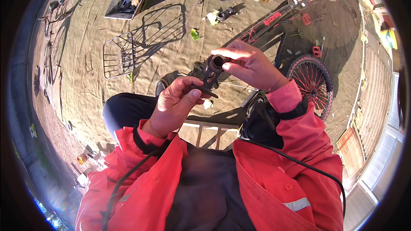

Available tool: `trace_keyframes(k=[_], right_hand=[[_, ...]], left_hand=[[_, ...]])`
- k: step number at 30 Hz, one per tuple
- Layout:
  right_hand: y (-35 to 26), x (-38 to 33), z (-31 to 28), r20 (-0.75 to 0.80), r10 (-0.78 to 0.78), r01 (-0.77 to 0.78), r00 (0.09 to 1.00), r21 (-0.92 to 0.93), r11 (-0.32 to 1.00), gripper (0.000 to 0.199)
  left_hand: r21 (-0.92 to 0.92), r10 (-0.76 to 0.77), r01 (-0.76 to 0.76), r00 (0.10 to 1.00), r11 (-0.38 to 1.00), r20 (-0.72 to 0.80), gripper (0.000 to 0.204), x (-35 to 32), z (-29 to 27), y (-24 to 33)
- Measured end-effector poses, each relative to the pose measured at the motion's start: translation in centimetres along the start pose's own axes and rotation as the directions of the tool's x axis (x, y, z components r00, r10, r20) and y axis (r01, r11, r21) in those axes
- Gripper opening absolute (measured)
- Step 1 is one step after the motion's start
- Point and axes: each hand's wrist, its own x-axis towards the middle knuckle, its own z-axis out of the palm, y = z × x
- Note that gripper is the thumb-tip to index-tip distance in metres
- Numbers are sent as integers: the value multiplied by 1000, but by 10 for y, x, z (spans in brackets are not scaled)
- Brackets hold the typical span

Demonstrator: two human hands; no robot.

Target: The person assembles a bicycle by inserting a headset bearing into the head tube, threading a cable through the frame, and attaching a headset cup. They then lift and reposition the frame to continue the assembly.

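Evidently rigid, fairly heavy and possibly greasy, the dark metal bicycle part [212, 72] is held above the lap, left hand [174, 105] clenched on its lower arm, right hand [249, 64] pinching its tubular end, the soundest hold.

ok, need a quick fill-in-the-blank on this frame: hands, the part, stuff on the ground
1. Both hands grip one dark metal part; the ____ hand pinches its round hollow top end.
2. The left hand holds the part's ____ end.
3. The wire basket lies on the person's ____ side.
4. The bicycle wheel has ____ spokes.

Missing: right; lower; left; red
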Motion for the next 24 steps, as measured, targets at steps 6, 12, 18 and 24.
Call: trace_keyframes(k=[6, 12, 18, 24], right_hand=[[-1, 0, 0, 0, -9, 9, 1000, 5, 1000, 41], [-4, 0, 0, 20, 0, 0, 1000, 23, 1000, 44], [-4, 0, -1, 19, -18, 18, 1000, -11, 1000, 38], [-5, 2, -3, 18, -57, 58, 998, -57, 997, 38]], left_hand=[[-91, -7, 8, 1000, 996, 8, 20, 5, -7, 7], [-139, -17, 17, 1000, 990, 1, 17, 11, -8, 16], [-153, -23, 29, 999, 988, 44, 21, 18, -20, 14], [-79, -19, 21, 999, 997, 32, 21, 16, -18, 14]])
